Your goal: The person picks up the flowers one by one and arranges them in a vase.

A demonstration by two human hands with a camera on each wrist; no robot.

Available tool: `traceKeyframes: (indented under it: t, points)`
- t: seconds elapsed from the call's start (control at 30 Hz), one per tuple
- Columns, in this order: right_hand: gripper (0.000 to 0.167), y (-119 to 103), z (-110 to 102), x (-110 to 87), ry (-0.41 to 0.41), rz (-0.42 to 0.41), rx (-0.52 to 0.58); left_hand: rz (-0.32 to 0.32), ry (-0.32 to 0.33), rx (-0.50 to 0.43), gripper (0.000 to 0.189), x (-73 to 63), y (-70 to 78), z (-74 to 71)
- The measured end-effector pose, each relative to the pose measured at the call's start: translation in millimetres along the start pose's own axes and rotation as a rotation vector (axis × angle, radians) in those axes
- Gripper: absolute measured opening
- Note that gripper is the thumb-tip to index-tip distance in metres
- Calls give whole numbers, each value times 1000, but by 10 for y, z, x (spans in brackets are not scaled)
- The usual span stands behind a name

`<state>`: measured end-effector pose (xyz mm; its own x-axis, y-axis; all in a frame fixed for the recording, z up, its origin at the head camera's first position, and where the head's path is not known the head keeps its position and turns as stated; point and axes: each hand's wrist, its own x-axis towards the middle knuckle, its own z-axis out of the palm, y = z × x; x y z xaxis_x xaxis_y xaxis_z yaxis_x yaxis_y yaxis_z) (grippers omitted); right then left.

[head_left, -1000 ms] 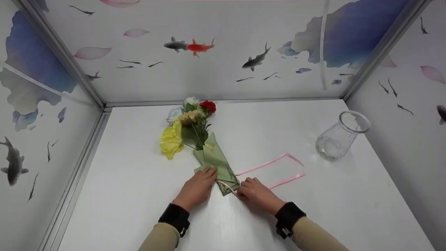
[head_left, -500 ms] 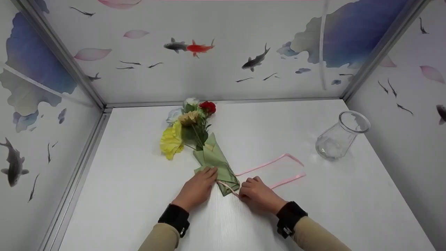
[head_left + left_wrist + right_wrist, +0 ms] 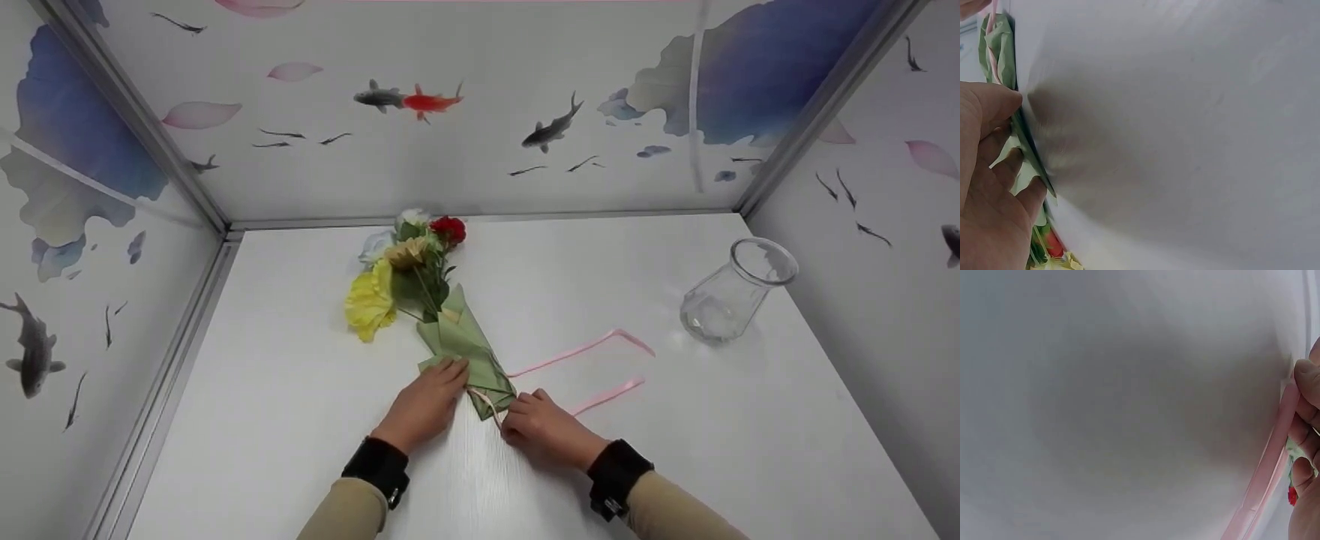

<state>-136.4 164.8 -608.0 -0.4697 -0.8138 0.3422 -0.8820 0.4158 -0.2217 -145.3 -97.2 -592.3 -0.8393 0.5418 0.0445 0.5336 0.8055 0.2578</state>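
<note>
A bouquet of artificial-looking flowers (image 3: 409,259), in yellow, red, white and tan, lies on the white table, its stems wrapped in green paper (image 3: 459,337). My left hand (image 3: 427,405) presses on the wrapper from the left, fingers laid over the paper. In the left wrist view the thumb and fingertips sit along the paper's edge (image 3: 1030,152). A pink ribbon (image 3: 611,394) crosses the wrapper's lower part. My right hand (image 3: 544,427), just right of the wrapper's end, pinches this ribbon (image 3: 1269,467) between thumb and fingers. Part of the ribbon is hidden under that hand.
A clear glass vase (image 3: 720,304) stands at the table's right side. The other ribbon tail (image 3: 570,352) stretches out to the right, bent near its end. White walls (image 3: 480,165) with printed fish and petals enclose the table at the back and both sides.
My right hand has shifted slightly left and toward me, drawing the nearer ribbon tail left with it. The ribbon over the wrapper's end now bends more sharply. My left hand stays in place.
</note>
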Motion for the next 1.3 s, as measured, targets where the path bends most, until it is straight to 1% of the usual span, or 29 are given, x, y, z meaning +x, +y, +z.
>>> traceKeyframes:
  t: [0.17,0.3,0.4,0.47,0.53,0.67,0.73,0.83,0.97,1.1,1.2,1.3]
  points:
    - [10,-48,30,29,24,-6,28,2,11,-13,42,3,-8,5]
    - [10,-52,48,32,103,-13,11,5,29,-13,41,-6,-1,15]
    - [16,-30,46,28,158,23,-27,11,31,17,41,-10,9,11]
    - [21,-14,37,21,167,52,-66,19,26,36,41,-10,15,-1]
    - [27,-3,32,9,144,69,-110,27,24,52,41,-7,21,-17]
    - [38,-3,27,-26,46,59,-191,38,22,75,42,0,27,-34]
    - [39,-8,23,-33,-1,66,-201,43,22,92,42,3,30,-32]
    - [38,-9,15,-15,-42,96,-174,47,24,118,43,3,36,-17]
    - [35,-8,2,21,-44,119,-117,47,29,140,45,-16,52,4]
    - [35,-15,10,24,-17,127,-78,54,47,159,43,-32,86,7]
    - [36,-26,18,22,-6,146,-58,68,61,176,41,-33,122,-7]
    - [36,-33,20,21,-15,174,-30,85,64,188,41,-34,159,-16]
